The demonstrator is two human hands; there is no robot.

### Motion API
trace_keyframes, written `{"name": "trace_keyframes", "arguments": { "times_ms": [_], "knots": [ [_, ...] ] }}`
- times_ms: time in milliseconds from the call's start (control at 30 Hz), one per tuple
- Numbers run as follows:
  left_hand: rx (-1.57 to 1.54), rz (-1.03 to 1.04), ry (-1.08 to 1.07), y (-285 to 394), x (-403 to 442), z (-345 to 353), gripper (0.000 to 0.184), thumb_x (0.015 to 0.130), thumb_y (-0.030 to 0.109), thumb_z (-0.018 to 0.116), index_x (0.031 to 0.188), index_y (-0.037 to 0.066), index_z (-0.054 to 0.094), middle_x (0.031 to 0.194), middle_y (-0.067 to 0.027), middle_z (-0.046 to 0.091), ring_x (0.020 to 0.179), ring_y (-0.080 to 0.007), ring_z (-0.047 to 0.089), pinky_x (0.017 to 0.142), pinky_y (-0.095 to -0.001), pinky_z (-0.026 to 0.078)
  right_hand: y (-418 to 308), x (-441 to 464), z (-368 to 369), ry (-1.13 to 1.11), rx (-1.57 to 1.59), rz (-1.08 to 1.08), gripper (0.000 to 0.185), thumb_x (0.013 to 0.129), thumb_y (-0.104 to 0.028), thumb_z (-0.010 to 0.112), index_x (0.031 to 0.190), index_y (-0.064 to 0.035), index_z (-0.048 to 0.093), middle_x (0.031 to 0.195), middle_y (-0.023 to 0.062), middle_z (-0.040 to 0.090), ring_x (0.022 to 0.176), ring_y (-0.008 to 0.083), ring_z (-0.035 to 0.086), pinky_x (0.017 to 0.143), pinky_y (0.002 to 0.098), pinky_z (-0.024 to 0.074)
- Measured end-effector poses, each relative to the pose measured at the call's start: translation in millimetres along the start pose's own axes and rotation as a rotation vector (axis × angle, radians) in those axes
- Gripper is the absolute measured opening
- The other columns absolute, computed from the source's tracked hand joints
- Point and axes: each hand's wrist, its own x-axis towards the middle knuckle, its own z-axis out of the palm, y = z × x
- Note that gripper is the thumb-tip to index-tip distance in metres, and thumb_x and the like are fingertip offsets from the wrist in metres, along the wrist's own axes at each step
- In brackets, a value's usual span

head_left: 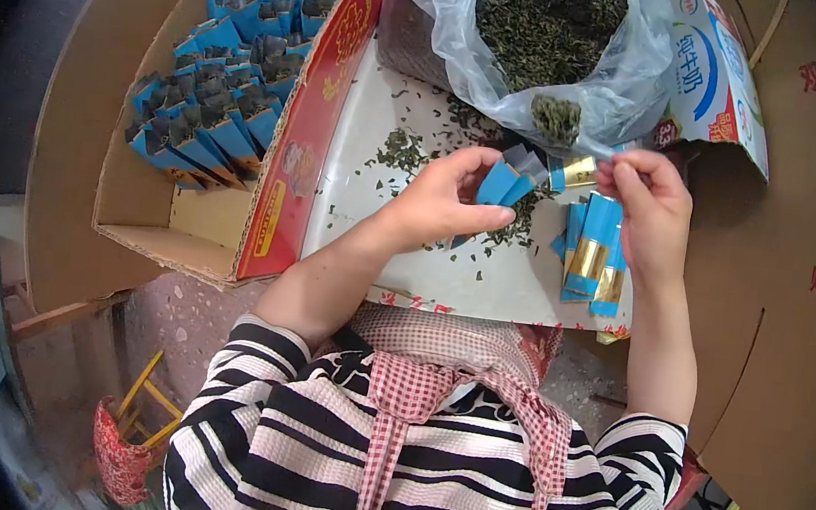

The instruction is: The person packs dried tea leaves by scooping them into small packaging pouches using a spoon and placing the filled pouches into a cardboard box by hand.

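My left hand [444,202] is wrapped round small blue packets [509,182], whose grey upper ends stick up and look open. My right hand [649,217] pinches the handle of a small scoop [556,119] that carries dried green leaves, just above and to the right of the packets. Behind it, a clear plastic bag [436,11] holds a heap of dark dried leaves [551,19]. Below my right hand, several flat blue and gold packets [594,251] lie on the white tray [523,303]. Another gold-ended packet [574,173] lies between my hands.
At the left stands a cardboard box [281,175] with a red side, holding many blue packets [213,112]. Loose leaves [402,151] are scattered on the tray. A milk carton box [715,78] stands at the back right, beside large cardboard [801,250].
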Motion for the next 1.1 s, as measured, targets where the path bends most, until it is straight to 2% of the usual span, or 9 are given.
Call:
{"name": "trace_keyframes", "arguments": {
  "times_ms": [67, 300, 367, 500, 600, 667, 767, 867, 1100],
  "knots": [
    [-0.048, -0.064, -0.083, -4, 2, 0, 0.054, 0.074, 0.012, 0.077, 0.119, 0.001, 0.050, 0.091, -0.0031, 0.061, 0.078, -0.0092, 0.058, 0.063, -0.0244, 0.048, 2, -11, -5, -0.036, -0.016, -0.014, 0.010, 0.092, -0.003, 0.056, 0.100, 0.0004, 0.061, 0.092, 0.0093, 0.066, 0.083, 0.0152, 0.064, 0.076, 0.0283, 0.0519],
    [-0.104, -0.130, -0.122, -2, 2, -4, 0.050, 0.075, 0.014, 0.077, 0.116, 0.003, 0.052, 0.090, -0.0020, 0.061, 0.077, -0.0078, 0.057, 0.062, -0.0229, 0.047, 2, -24, -12, -0.162, -0.193, -0.191, 0.010, 0.090, 0.000, 0.057, 0.099, 0.0002, 0.062, 0.094, 0.0070, 0.065, 0.086, 0.0143, 0.063, 0.079, 0.0275, 0.0509],
    [-0.072, -0.173, -0.122, 1, 0, -3, 0.051, 0.073, 0.012, 0.076, 0.116, 0.002, 0.051, 0.101, -0.0017, 0.058, 0.089, -0.0091, 0.055, 0.075, -0.0249, 0.047, -1, -25, -10, -0.172, -0.316, -0.249, 0.011, 0.089, 0.002, 0.059, 0.099, -0.0002, 0.063, 0.095, 0.0076, 0.065, 0.088, 0.0152, 0.062, 0.079, 0.0274, 0.0501],
    [-0.063, -0.197, -0.132, 3, 1, -3, 0.051, 0.073, 0.011, 0.077, 0.116, 0.002, 0.051, 0.101, -0.0021, 0.058, 0.089, -0.0092, 0.055, 0.076, -0.0254, 0.048, -15, -20, -9, -0.212, -0.634, -0.483, 0.015, 0.084, 0.006, 0.061, 0.097, 0.0001, 0.063, 0.094, 0.0106, 0.065, 0.086, 0.0207, 0.062, 0.077, 0.0300, 0.0501],
    [-0.087, -0.087, -0.111, -3, 1, -1, 0.060, 0.073, 0.012, 0.079, 0.122, 0.000, 0.047, 0.095, -0.0036, 0.060, 0.086, -0.0113, 0.059, 0.076, -0.0271, 0.051, -30, -13, -6, -0.291, -0.783, -0.741, 0.021, 0.076, 0.009, 0.063, 0.095, 0.0000, 0.062, 0.093, 0.0136, 0.064, 0.084, 0.0276, 0.062, 0.075, 0.0337, 0.0503],
    [-0.021, -0.049, -0.081, -1, 1, 0, 0.064, 0.072, 0.010, 0.080, 0.125, -0.002, 0.045, 0.102, -0.0056, 0.059, 0.096, -0.0133, 0.058, 0.085, -0.0294, 0.049, -41, -10, -3, -0.373, -0.901, -0.848, 0.025, 0.067, 0.007, 0.061, 0.091, 0.0005, 0.062, 0.091, 0.0139, 0.063, 0.083, 0.0313, 0.062, 0.074, 0.0363, 0.0505],
    [0.042, 0.046, -0.034, -7, 0, 0, 0.066, 0.072, 0.011, 0.080, 0.126, -0.002, 0.044, 0.112, -0.0070, 0.054, 0.102, -0.0140, 0.055, 0.086, -0.0292, 0.049, -53, -8, 3, -0.454, -1.043, -0.999, 0.023, 0.066, -0.002, 0.062, 0.089, 0.0002, 0.060, 0.093, 0.0135, 0.062, 0.084, 0.0303, 0.061, 0.073, 0.0379, 0.0507],
    [0.124, 0.128, -0.025, -13, 3, 0, 0.066, 0.071, 0.011, 0.080, 0.125, -0.002, 0.045, 0.116, -0.0082, 0.049, 0.105, -0.0153, 0.054, 0.087, -0.0295, 0.048, -55, -13, 15, -0.522, -1.111, -1.089, 0.023, 0.067, -0.009, 0.061, 0.088, -0.0003, 0.058, 0.093, 0.0122, 0.061, 0.085, 0.0291, 0.061, 0.073, 0.0380, 0.0507],
    [0.355, 0.283, 0.050, -9, 3, 2, 0.060, 0.070, 0.006, 0.077, 0.122, -0.002, 0.049, 0.114, -0.0101, 0.046, 0.099, -0.0163, 0.055, 0.080, -0.0284, 0.052, -57, -23, 19, -0.552, -1.190, -1.054, 0.028, 0.063, -0.006, 0.063, 0.089, 0.0027, 0.060, 0.100, 0.0134, 0.061, 0.089, 0.0294, 0.061, 0.074, 0.0396, 0.0512]
  ]
}}
